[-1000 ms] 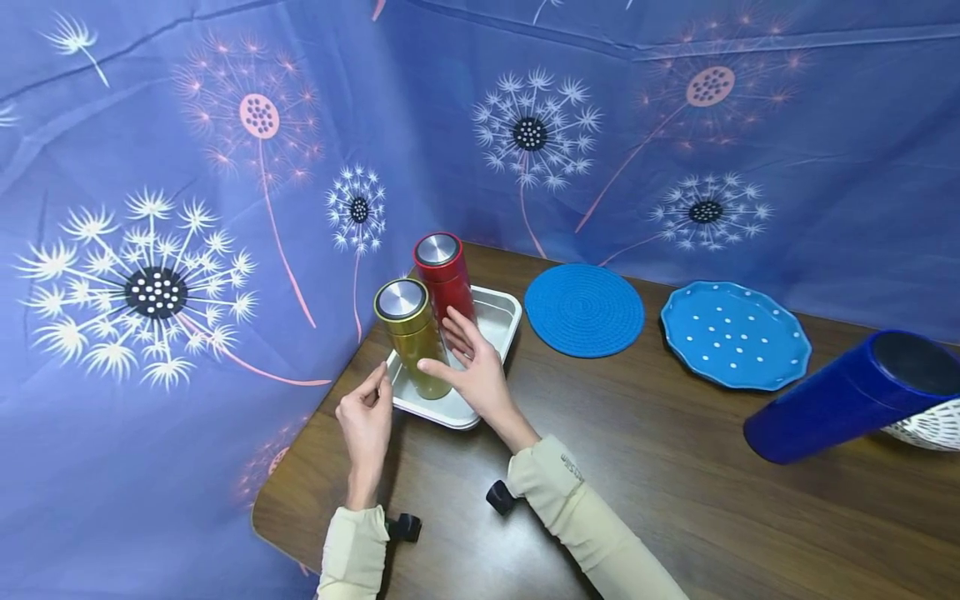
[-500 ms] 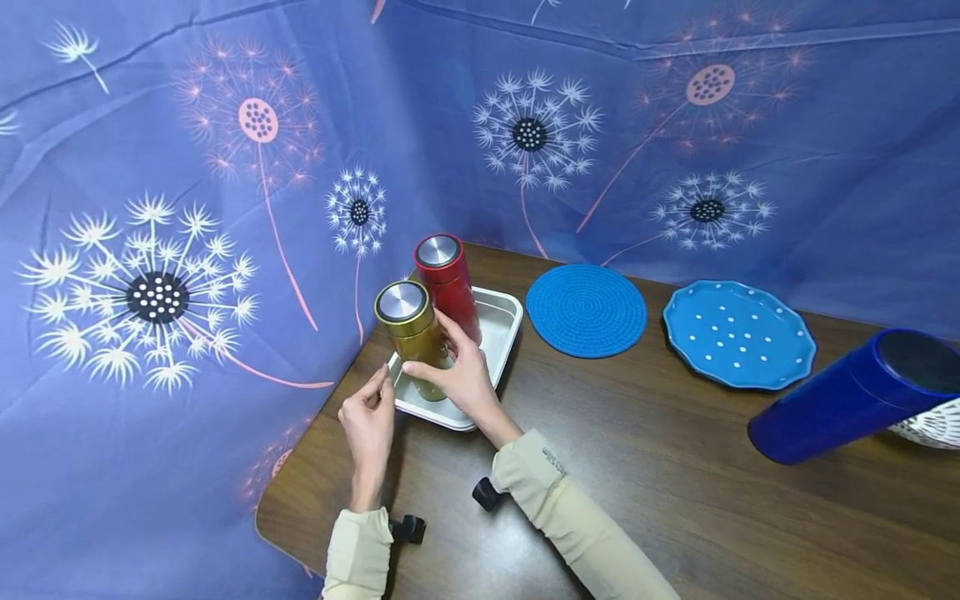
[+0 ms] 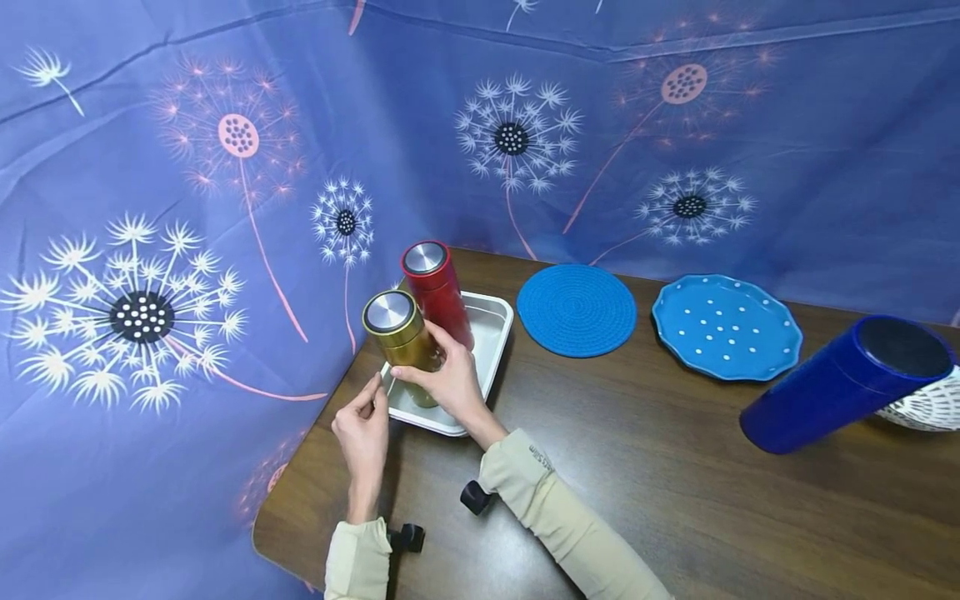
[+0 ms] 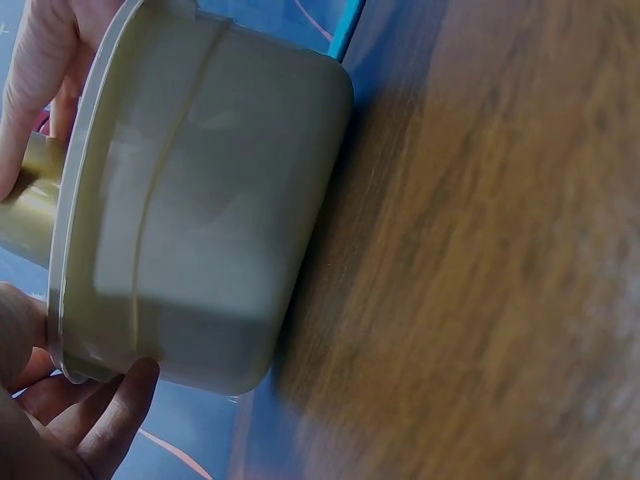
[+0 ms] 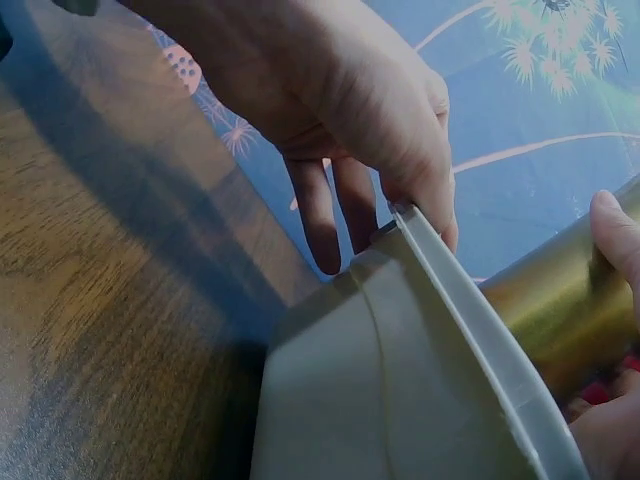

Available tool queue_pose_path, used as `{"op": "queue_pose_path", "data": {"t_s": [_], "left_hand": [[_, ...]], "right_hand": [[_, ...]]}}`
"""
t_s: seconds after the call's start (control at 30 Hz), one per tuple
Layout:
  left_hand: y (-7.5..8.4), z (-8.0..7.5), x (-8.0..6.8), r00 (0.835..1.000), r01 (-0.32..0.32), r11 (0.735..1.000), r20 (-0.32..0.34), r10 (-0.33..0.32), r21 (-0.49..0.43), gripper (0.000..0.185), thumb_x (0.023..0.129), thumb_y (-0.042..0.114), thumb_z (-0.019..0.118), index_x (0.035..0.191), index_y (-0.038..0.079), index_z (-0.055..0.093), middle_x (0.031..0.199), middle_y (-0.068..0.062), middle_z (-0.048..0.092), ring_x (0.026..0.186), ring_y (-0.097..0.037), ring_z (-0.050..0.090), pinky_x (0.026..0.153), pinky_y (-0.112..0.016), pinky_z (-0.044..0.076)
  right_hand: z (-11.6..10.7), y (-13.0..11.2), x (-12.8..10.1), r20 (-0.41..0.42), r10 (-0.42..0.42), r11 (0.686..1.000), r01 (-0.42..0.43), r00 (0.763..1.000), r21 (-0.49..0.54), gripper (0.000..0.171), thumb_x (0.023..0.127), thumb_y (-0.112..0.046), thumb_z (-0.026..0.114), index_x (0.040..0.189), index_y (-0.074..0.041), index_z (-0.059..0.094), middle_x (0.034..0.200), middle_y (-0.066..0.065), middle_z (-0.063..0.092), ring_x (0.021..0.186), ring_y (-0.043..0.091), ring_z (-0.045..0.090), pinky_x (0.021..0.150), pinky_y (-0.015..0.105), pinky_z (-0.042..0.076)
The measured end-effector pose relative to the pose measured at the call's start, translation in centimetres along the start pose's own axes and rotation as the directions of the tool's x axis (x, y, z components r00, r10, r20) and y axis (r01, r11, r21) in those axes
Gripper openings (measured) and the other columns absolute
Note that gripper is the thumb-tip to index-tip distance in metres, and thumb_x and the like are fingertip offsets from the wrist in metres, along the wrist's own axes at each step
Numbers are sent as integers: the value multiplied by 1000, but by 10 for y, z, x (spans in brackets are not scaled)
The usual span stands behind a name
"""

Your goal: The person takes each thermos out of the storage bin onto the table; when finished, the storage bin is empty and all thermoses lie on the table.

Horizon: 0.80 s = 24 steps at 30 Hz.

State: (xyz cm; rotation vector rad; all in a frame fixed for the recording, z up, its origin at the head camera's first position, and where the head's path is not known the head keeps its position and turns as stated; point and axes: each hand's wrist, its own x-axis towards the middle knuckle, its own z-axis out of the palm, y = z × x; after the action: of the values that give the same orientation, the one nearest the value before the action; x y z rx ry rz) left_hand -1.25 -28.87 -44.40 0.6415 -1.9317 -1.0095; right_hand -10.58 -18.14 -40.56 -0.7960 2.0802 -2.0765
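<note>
A gold bottle (image 3: pixel 401 337) with a steel lid stands at the near left of a shallow metal tray (image 3: pixel 491 329); a red bottle (image 3: pixel 437 287) stands right behind it. My right hand (image 3: pixel 433 367) grips the gold bottle's lower body, thumb in front. My left hand (image 3: pixel 372 392) pinches the tray's near left corner. The left wrist view shows the tray's outer wall (image 4: pixel 200 220) with my left fingers (image 4: pixel 105 420) at its rim. In the right wrist view the gold bottle (image 5: pixel 555 300) rises behind the tray rim (image 5: pixel 470 330), with my left hand (image 5: pixel 350 100) on that rim.
A round blue mat (image 3: pixel 576 310) and a dotted blue plate (image 3: pixel 726 327) lie right of the tray. A dark blue cylinder (image 3: pixel 843 387) leans on a white basket (image 3: pixel 922 408) at far right. Flowered cloth (image 3: pixel 187 250) hangs close at left and behind. The brown table (image 3: pixel 675 483) edge runs near left.
My right hand, open beside the gold bottle a second ago, has wrapped round it. The left hand has stayed at the tray corner.
</note>
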Motion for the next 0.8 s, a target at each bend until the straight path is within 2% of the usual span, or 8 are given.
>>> {"op": "queue_pose_path", "data": {"t_s": [0.27, 0.5, 0.67, 0.8], "left_hand": [[0, 1, -1, 1000, -9, 1000, 5, 9, 24, 23, 82, -1, 62, 103, 3, 72, 99, -10, 70, 86, -17, 65, 60, -3, 44], [2, 2, -2, 1000, -24, 1000, 3, 24, -6, 22, 82, -4, 62, 101, -1, 71, 99, -14, 69, 87, -22, 66, 64, -5, 46], [2, 2, -2, 1000, -15, 999, 11, 15, -29, 22, 82, -5, 62, 101, -2, 71, 99, -16, 69, 89, -24, 65, 67, -8, 47], [3, -1, -2, 1000, -4, 1000, 6, 4, -5, 21, 82, -3, 63, 101, -1, 72, 98, -13, 70, 87, -18, 65, 66, -6, 47]], "right_hand": [[-5, -3, -5, -19, 7, 996, -6, 1000, 90, 73, 65, -12, 87, 131, -10, 55, 118, 7, 63, 102, 16, 58, 89, 36, 49], [-17, -35, -14, 5, 21, 987, -21, 1000, 161, 64, 70, -3, 81, 128, 2, 54, 116, 14, 64, 99, 17, 61, 87, 41, 51], [-23, -49, -16, 5, 13, 984, -14, 1000, 177, 62, 71, -3, 80, 127, 2, 55, 115, 15, 64, 97, 14, 61, 87, 42, 50], [-27, -54, -16, 0, -2, 981, 2, 1000, 195, 62, 70, -2, 81, 126, 2, 55, 112, 15, 65, 94, 11, 60, 84, 40, 51]]}}
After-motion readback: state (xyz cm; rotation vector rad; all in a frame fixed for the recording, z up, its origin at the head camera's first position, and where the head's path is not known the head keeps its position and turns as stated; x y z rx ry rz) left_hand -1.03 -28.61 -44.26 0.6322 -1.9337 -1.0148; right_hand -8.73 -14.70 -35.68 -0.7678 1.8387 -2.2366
